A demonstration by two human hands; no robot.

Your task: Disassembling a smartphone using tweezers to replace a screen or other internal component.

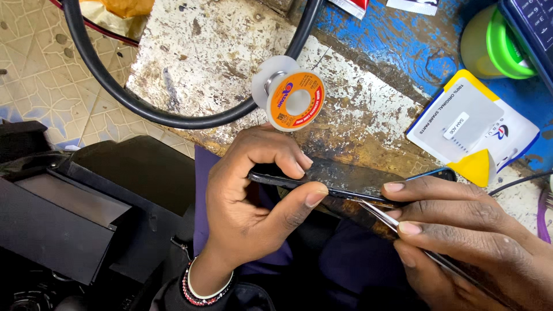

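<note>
A black phone [351, 178] lies edge-on at the front edge of the worn workbench [213, 63]. My left hand [253, 201] grips its left end between thumb and fingers. Metal tweezers [386, 217] are pinched in my right hand [466, 236], and their tips touch the phone's near edge at the right. A beaded bracelet sits on my left wrist.
A solder spool [291, 98] with an orange label stands behind the phone. A thick black cable [115, 86] loops across the bench. At the right lie a white and yellow parts packet [461, 124] and a green tub [495, 43]. A black box [63, 213] sits at the lower left.
</note>
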